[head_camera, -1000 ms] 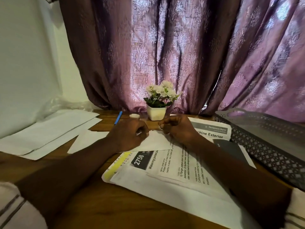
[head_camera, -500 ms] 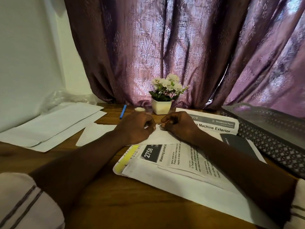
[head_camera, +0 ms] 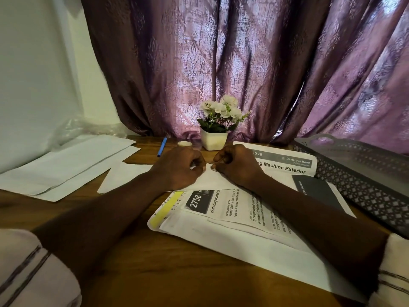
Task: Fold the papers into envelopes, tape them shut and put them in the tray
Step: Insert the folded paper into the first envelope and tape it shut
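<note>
Left hand (head_camera: 179, 169) curled, pinching top edge of folded paper (head_camera: 126, 176) at frame centre; right hand (head_camera: 238, 166) curled just beside it, fingertips at same edge, grip on anything unclear. Both hands in same pose as half second ago, small gap between them unchanged. Folded paper unmoved on table (head_camera: 141, 258), overlapping printed sheets (head_camera: 232, 220). Tray (head_camera: 358, 173) at right edge, well apart. Blank paper stack (head_camera: 66, 165) at left, pen (head_camera: 162, 147) beyond hands
</note>
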